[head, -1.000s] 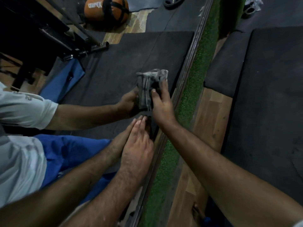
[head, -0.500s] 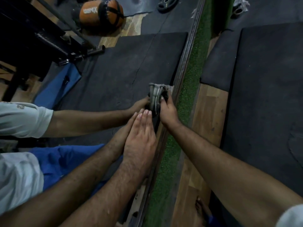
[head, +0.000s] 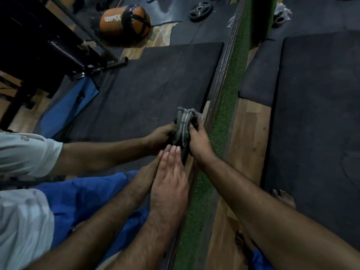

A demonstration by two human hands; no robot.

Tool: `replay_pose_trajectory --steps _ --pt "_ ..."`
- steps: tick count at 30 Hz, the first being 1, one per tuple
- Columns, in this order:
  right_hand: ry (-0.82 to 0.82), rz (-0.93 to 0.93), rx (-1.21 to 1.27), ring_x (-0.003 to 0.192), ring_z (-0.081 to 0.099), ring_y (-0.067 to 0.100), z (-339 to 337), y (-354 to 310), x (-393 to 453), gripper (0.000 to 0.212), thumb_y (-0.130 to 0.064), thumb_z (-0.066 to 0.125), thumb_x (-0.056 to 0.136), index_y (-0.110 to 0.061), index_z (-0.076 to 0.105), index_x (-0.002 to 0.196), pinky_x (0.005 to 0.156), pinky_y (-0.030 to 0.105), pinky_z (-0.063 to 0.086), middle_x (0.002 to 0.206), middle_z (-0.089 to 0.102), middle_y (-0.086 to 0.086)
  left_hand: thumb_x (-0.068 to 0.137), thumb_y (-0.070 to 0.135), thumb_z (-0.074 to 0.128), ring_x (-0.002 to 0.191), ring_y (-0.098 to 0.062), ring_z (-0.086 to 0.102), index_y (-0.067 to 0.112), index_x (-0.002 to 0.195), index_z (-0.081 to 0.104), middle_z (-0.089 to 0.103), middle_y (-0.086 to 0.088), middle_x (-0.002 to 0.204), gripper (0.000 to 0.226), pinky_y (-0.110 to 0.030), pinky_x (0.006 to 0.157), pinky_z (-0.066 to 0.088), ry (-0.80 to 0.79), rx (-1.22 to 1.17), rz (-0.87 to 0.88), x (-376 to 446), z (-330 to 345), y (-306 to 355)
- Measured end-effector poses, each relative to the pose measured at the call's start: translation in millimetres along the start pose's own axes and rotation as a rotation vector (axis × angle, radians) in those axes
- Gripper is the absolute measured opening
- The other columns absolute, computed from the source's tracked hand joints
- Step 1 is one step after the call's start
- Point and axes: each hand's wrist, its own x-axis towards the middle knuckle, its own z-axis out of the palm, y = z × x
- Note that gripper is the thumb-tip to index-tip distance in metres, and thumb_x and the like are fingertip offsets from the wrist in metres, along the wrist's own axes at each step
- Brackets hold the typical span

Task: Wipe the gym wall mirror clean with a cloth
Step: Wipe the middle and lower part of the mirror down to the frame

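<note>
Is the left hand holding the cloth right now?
No, the left hand lies flat and open against the mirror; the right hand grips the cloth.

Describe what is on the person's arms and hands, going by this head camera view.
Both forearms are bare, with no gloves, watch, rings or bands visible on the left hand or right hand. Dark hair shows along the forearms. The mirror reflects a short white sleeve ending above the elbow, with a faint printed mark near the shoulder.
</note>
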Motion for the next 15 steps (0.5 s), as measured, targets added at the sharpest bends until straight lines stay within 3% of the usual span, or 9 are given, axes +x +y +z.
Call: replay_pose_trajectory --steps 3,5,7,9,11,15 --pt "-0.077 -0.313 -0.016 0.157 0.027 0.014 12 -22 -42 0.07 -0.046 0.05 0.096 -0.042 0.028 0.161 0.127 0.041 0.029 0.171 0.027 -0.003 0.107 0.039 0.027 0.144 -0.052 -0.028 -0.005 0.156 0.005 -0.013 -0.035 0.161 0.07 -0.059 0.111 -0.03 -0.05 -0.014 0.027 -15 8 3" --pt "-0.102 -0.413 -0.083 0.157 0.023 0.007 13 -4 -57 0.067 -0.044 0.048 0.1 -0.043 0.024 0.163 0.127 0.035 0.027 0.172 0.024 -0.008 0.107 0.036 0.025 0.146 -0.052 -0.025 -0.007 0.156 0.011 -0.009 -0.034 0.162 0.066 -0.058 0.113 -0.028 -0.055 -0.03 0.03 -27 15 5" --pt "-0.027 -0.298 -0.127 0.153 0.031 0.009 11 27 -50 0.069 -0.05 0.044 0.098 -0.034 0.028 0.163 0.126 0.033 0.03 0.169 0.032 -0.004 0.107 0.028 0.02 0.143 -0.05 -0.031 -0.012 0.154 0.003 -0.017 -0.036 0.159 0.064 -0.056 0.107 -0.033 -0.02 -0.041 0.007 -42 24 9" --pt "0.041 0.018 -0.069 0.146 0.047 0.027 11 40 -48 0.07 -0.056 0.043 0.099 -0.032 0.032 0.163 0.122 0.047 0.038 0.16 0.048 0.007 0.106 0.024 0.017 0.138 -0.048 -0.039 -0.015 0.152 -0.008 -0.025 -0.038 0.155 0.066 -0.055 0.105 -0.034 -0.002 -0.046 0.003 -58 35 15" --pt "0.04 0.113 -0.056 0.142 0.05 0.033 19 33 -65 0.059 -0.045 0.043 0.108 -0.03 0.03 0.164 0.119 0.049 0.039 0.155 0.051 0.012 0.107 0.03 0.018 0.14 -0.05 -0.036 -0.013 0.152 -0.008 -0.023 -0.037 0.156 0.068 -0.056 0.109 -0.031 -0.024 -0.04 0.009 -70 45 19" --pt "-0.166 -0.305 -0.105 0.154 0.027 0.008 27 23 -127 0.065 -0.038 0.047 0.107 -0.031 0.021 0.166 0.125 0.029 0.026 0.17 0.026 -0.008 0.108 0.04 0.023 0.152 -0.044 -0.012 -0.003 0.157 -0.004 -0.002 -0.027 0.165 0.07 -0.056 0.109 -0.028 -0.136 -0.013 0.077 -87 53 24"
